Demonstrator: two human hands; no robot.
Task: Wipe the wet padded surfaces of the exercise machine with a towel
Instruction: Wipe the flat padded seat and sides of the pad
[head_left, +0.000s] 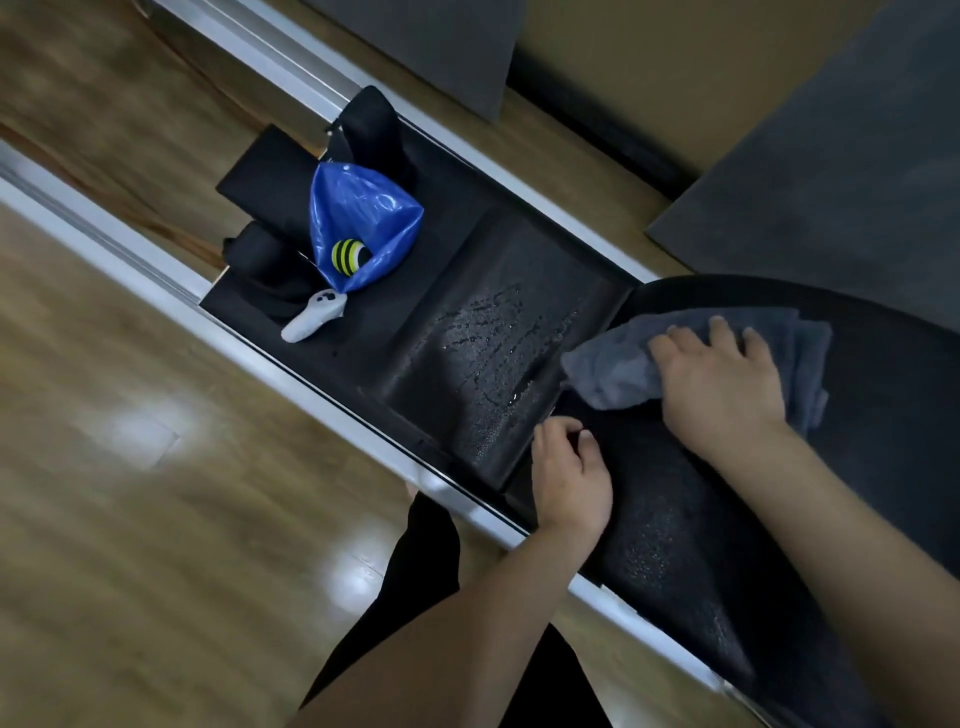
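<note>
While right hand (719, 376) presses grey towel (618, 371) flat-fingered on wet black pad (498, 332), left hand (569, 475) rests loosely curled, empty.

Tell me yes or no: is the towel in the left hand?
No: the right hand presses the grey towel onto the pad, while the left hand rests on the pad's edge without it.

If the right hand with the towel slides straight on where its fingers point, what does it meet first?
Probably only more of the curved black pad; the right hand presses the grey towel there, its fingers pointing up the frame. Depth is unclear.
</note>
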